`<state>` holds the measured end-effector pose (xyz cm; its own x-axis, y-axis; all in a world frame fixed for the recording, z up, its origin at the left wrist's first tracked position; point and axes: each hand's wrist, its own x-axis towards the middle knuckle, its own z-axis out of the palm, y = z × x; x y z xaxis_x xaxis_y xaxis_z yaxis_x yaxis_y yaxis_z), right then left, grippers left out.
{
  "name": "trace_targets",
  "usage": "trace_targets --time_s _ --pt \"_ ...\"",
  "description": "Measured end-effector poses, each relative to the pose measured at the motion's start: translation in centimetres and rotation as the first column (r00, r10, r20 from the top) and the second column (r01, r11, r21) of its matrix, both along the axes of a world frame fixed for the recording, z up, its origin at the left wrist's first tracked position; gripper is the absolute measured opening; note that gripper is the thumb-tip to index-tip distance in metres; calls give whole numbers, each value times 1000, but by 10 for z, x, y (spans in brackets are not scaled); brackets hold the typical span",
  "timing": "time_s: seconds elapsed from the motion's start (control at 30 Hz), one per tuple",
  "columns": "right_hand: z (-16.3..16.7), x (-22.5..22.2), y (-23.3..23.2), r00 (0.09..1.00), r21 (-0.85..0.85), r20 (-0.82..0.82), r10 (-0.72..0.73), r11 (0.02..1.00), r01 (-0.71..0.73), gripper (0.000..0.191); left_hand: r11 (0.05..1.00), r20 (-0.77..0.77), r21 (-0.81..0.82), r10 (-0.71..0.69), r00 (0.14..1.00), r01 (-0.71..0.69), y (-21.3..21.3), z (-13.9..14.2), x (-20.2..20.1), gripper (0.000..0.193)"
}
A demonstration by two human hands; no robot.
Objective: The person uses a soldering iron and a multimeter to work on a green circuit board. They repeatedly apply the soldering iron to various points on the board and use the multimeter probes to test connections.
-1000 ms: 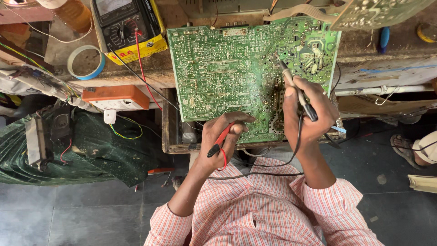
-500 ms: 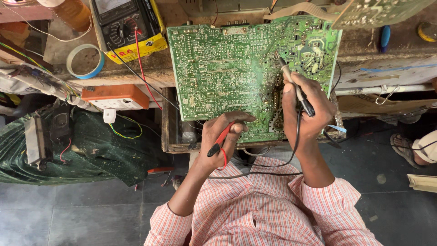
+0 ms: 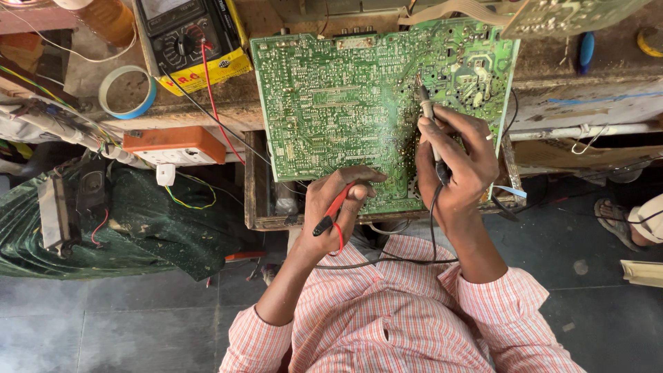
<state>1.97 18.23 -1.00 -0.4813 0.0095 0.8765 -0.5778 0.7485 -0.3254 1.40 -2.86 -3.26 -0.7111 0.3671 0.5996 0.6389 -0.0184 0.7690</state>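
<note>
A person in a pink-and-white checked shirt [image 3: 407, 324] is leaning over a workbench, seen from above. The left hand [image 3: 338, 204] is gripping a red-handled test probe [image 3: 335, 209] between thumb and curled fingers, and its far end is lying against the lower edge of a large green printed circuit board [image 3: 345, 103]. The right hand [image 3: 459, 162] is closed pencil-style around a black-and-grey test probe [image 3: 429, 121] — the metal tip is touching the solder side of the board, right of centre. A black lead is running from this probe down across the person's chest, and a red lead is looping below the left hand.

The board is lying solder side up, tilted slightly, resting on an open wooden tray frame [image 3: 257, 200] at the front of the bench and reaching up to the bench's back edge.

To the left, at bench height, an orange-topped white switch box [image 3: 169, 145] is sitting near the edge, above a dark green cloth [image 3: 173, 221] draped below. Further back, a roll of pale blue-rimmed tape [image 3: 126, 91] is lying flat, and beyond it a black-and-yellow multimeter [image 3: 190, 38] is feeding the red and black leads. At the far right — another person's sandalled foot [image 3: 625, 221] is showing on the grey floor.
</note>
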Motion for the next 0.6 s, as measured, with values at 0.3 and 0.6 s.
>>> trace_targets --time_s 0.3,0.6 --pt "8 1 -3 1000 141 24 -12 990 8 45 1000 10 3 -2 1000 2 0 1 1 26" --pt "9 0 -8 999 185 21 -34 982 30 37 1000 28 6 -8 1000 8 1 -1 1 26"
